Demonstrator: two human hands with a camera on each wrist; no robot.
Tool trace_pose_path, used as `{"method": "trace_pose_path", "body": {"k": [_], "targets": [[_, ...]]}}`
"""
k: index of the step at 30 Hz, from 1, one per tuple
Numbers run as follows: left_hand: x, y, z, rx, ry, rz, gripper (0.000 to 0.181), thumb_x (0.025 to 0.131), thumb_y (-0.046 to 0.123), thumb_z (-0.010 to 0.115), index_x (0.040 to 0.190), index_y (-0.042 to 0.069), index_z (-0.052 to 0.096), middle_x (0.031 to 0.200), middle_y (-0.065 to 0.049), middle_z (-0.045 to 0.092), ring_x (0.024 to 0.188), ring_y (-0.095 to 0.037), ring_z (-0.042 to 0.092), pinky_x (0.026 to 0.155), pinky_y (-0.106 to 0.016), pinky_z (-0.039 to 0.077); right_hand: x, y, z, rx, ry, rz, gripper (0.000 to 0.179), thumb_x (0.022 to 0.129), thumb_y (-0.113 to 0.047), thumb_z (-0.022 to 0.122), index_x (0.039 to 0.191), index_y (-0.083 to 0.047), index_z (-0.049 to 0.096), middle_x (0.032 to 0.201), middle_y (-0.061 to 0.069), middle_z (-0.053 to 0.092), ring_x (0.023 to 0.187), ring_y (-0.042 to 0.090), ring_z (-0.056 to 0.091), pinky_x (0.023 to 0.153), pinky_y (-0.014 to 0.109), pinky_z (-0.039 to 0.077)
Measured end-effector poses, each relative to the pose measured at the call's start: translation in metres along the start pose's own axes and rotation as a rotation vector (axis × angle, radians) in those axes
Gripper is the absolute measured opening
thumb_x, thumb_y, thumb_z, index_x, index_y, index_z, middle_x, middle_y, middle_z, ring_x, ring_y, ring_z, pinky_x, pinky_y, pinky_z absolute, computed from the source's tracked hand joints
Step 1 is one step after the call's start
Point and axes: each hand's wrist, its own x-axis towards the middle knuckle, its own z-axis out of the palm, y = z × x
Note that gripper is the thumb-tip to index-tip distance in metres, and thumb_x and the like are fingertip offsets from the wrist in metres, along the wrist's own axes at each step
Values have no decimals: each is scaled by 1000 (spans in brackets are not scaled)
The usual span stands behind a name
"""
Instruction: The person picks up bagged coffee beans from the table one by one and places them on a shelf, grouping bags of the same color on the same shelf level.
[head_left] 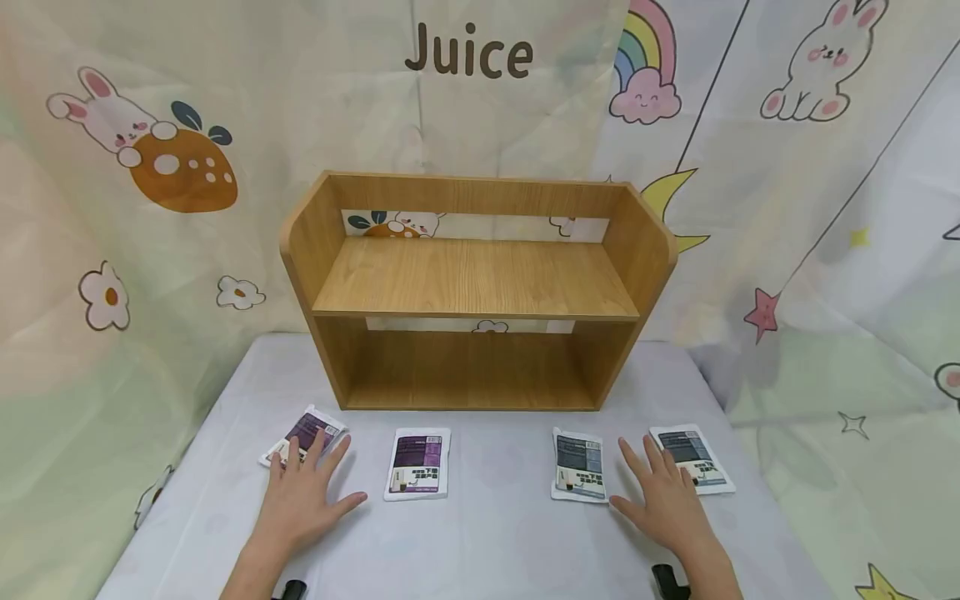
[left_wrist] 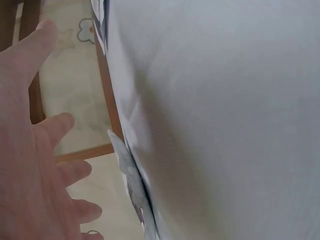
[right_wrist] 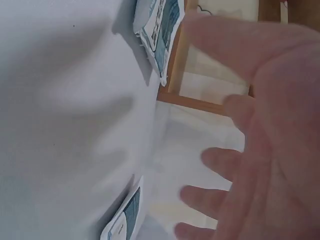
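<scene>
My left hand [head_left: 300,500], fingers spread, hovers over the table by the tilted purple-labelled packet [head_left: 306,437] at the far left, its fingertips overlapping that packet in the head view. To its right lies a second purple-labelled packet [head_left: 417,463], nearly straight. My right hand [head_left: 663,504] is likewise spread and holds nothing. It sits between a blue-grey-labelled packet [head_left: 579,465] and another blue-grey-labelled packet [head_left: 692,457] turned at the far right. In the right wrist view, a gap shows between the fingers [right_wrist: 222,162] and the tabletop.
A two-tier wooden shelf [head_left: 476,279] stands at the back of the table, both levels bare. The table carries a white cloth [head_left: 498,542]. Behind hangs a printed curtain [head_left: 322,92] with cartoon figures. Dark wrist straps [head_left: 667,581] show at the bottom edge.
</scene>
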Motion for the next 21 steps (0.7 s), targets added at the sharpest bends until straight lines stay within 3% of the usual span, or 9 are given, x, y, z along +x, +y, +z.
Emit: {"method": "trace_pose_path", "body": {"k": [7,17,21], "targets": [[5,-6,-6,-100,-59,-50,82,82,66,62,148,21,42,151,-25,31,131,-62,20,100,-74,12,4,1,-1,53,-70,-10,67,81,-36,77,138,-10,54,136,33,46,120,52,45,90,67,38],[15,-14,-38,-447,-171,-110,75,92,46,63,152,13,32,153,-27,23,136,-55,16,100,-72,17,4,0,0,133,-145,43,58,85,-34,73,134,-7,58,127,26,55,115,46,52,91,60,42],[13,-23,-50,-607,-166,-95,70,95,35,63,152,12,30,153,-26,25,136,-52,22,100,-69,24,3,-1,6,158,-186,73,59,86,-38,72,135,-8,57,129,23,56,118,44,51,93,59,41]]}}
